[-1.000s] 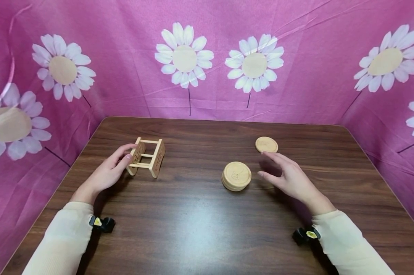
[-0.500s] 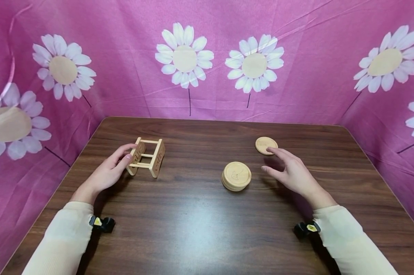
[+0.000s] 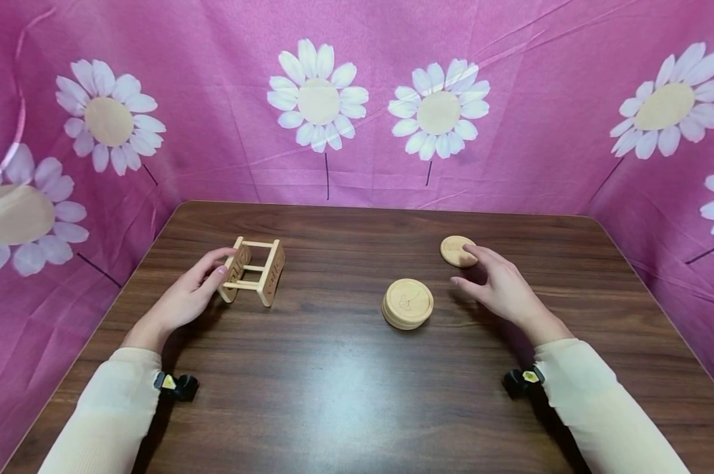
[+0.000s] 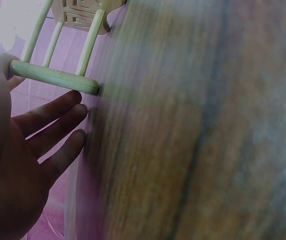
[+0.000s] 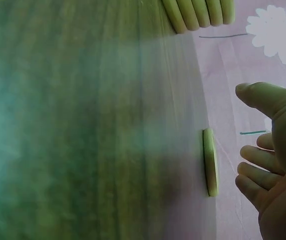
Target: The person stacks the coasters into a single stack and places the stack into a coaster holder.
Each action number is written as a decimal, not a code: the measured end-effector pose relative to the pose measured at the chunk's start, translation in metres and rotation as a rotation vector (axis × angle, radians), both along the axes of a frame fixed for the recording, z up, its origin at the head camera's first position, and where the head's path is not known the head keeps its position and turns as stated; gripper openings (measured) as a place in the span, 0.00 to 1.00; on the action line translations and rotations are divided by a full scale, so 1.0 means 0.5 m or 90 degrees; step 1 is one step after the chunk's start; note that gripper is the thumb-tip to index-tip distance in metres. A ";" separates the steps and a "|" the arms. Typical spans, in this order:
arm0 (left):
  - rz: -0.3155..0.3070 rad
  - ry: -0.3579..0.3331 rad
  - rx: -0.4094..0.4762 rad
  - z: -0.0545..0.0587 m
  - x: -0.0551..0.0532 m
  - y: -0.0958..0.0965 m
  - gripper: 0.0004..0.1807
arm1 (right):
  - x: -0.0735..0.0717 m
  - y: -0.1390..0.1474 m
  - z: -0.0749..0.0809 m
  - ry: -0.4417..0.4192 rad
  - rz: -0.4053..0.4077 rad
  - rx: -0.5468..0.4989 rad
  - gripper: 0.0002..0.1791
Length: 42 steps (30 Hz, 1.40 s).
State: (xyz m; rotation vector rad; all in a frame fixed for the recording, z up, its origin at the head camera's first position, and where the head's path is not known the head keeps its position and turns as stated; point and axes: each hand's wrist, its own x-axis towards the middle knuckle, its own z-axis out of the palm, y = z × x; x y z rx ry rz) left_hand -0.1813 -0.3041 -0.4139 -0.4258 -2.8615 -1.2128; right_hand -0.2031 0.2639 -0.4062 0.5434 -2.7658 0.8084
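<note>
A small wooden coaster holder with slatted rails and carved side panels stands at the left of the table. My left hand pinches its left side panel between thumb and index finger; in the left wrist view the other fingers stretch out beside the panel. A single round wooden coaster lies flat toward the back right. Over its right edge reaches my right hand, thumb and fingers spread. The right wrist view shows that hand apart from the coaster.
A stack of several wooden coasters, the top one engraved with a leaf-like drawing, sits right of the table's middle, left of my right hand. Pink cloth with printed daisies hangs behind and beside the brown wooden table.
My right hand has moved forward and slightly right, from beside the coaster stack to over the single coaster's edge. The left hand, holder and coasters have stayed put.
</note>
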 end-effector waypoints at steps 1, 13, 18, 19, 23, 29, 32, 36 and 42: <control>0.001 0.001 0.000 0.000 0.000 0.000 0.24 | -0.004 0.000 -0.001 0.001 0.001 0.001 0.41; -0.001 0.008 0.001 0.000 0.000 -0.001 0.24 | -0.029 0.010 0.001 -0.067 -0.023 0.020 0.42; 0.000 0.007 -0.002 0.001 0.000 -0.001 0.24 | -0.040 0.016 -0.005 -0.081 -0.028 0.022 0.45; 0.000 0.006 -0.001 0.001 0.000 -0.001 0.24 | -0.042 0.016 -0.006 -0.084 -0.030 0.023 0.45; 0.001 0.004 0.001 0.002 0.000 0.000 0.24 | -0.051 0.018 -0.008 -0.095 -0.036 0.028 0.45; 0.000 0.007 0.003 0.002 0.001 -0.001 0.24 | -0.062 0.015 -0.008 -0.108 -0.042 0.039 0.46; 0.001 0.011 0.004 0.001 0.001 -0.001 0.23 | -0.068 0.015 -0.008 -0.113 -0.045 0.045 0.47; 0.001 0.010 0.006 0.001 0.000 0.000 0.24 | -0.077 0.018 -0.012 -0.132 -0.052 0.059 0.48; 0.001 0.006 0.008 0.001 0.000 0.000 0.24 | -0.090 0.026 -0.018 -0.170 -0.063 0.076 0.51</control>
